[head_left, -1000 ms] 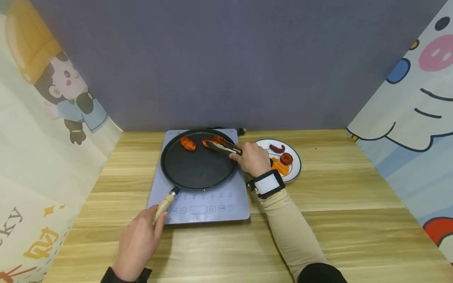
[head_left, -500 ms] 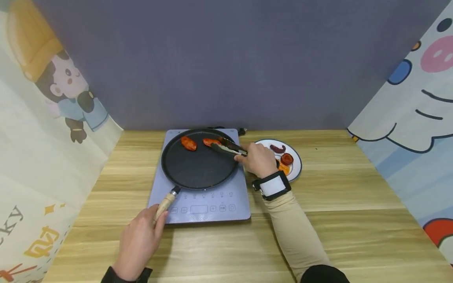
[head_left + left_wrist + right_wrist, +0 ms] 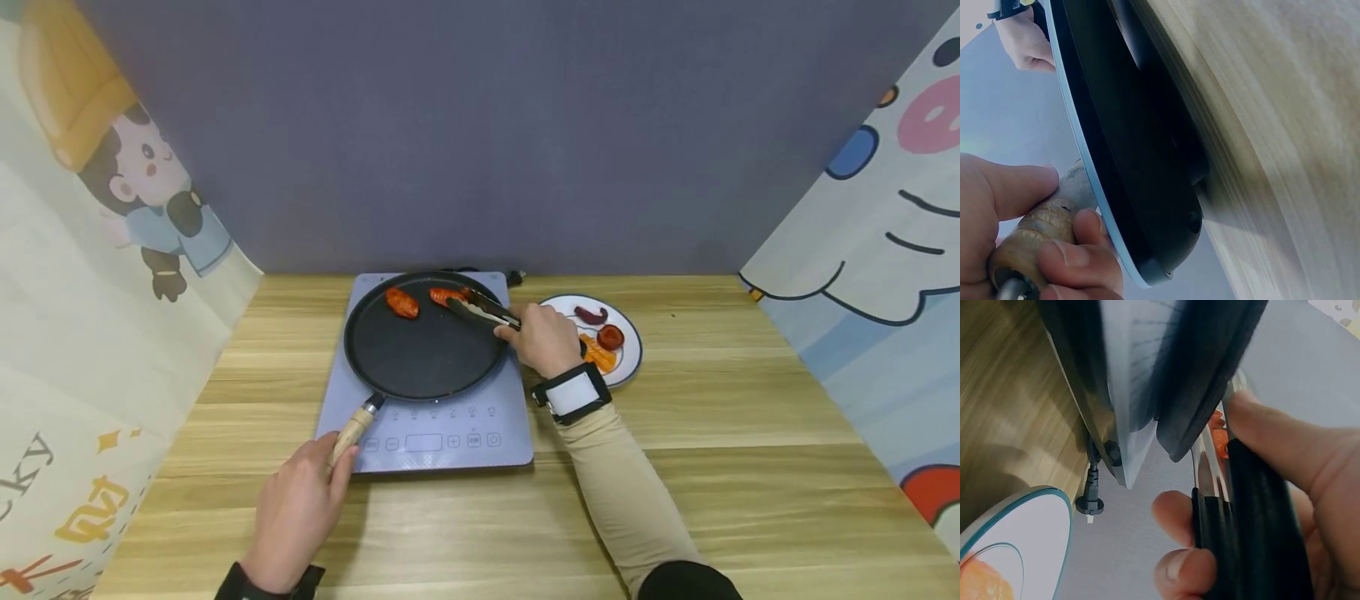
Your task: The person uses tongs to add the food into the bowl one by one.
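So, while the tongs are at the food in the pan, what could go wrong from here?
The red food piece by the tongs lies near the far edge of the pan, so a clumsy push might send it over.
The left hand grips the wooden handle; a sudden pull could drag the pan on the cooker.
The right hand overlaps the plate in the head view, and may knock it.

The head view looks forward and down from above the table (image 3: 712,417), while the wrist views sit close and tilted, the left facing, apparently, the hob (image 3: 1129,137) from below, the right the tongs (image 3: 1266,519) and the plate (image 3: 1038,525) the head shares.
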Available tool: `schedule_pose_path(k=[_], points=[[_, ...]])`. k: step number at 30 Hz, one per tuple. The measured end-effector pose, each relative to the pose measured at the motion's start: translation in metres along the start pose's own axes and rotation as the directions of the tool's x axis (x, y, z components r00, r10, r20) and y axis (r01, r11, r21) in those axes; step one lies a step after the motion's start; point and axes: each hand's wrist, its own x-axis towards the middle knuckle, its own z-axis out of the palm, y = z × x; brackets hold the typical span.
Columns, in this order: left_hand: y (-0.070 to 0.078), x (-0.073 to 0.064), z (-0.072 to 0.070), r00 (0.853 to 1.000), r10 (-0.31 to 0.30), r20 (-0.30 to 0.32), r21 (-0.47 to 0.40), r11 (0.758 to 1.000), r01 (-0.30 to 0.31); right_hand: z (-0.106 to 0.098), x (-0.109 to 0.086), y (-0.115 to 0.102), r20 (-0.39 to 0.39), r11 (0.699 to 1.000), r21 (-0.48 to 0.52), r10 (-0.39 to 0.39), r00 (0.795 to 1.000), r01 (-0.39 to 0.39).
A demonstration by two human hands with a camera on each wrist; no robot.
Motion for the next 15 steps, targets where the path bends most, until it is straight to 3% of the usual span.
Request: schedule_pose_path(k=[5,15], points=[[-0.001,0.000,0.002,1.000,-0.004,0.001,0.003,1.000,0.004,0.000,-0.001,0.000,-0.015,1.000,-0.002,-0.009,1.000,0.009],[-0.002,0.001,0.002,1.000,-0.007,0.013,0.003,1.000,0.007,-0.012,-0.006,-0.004,-0.128,0.997,0.071,-0.013,0.992,0.023]])
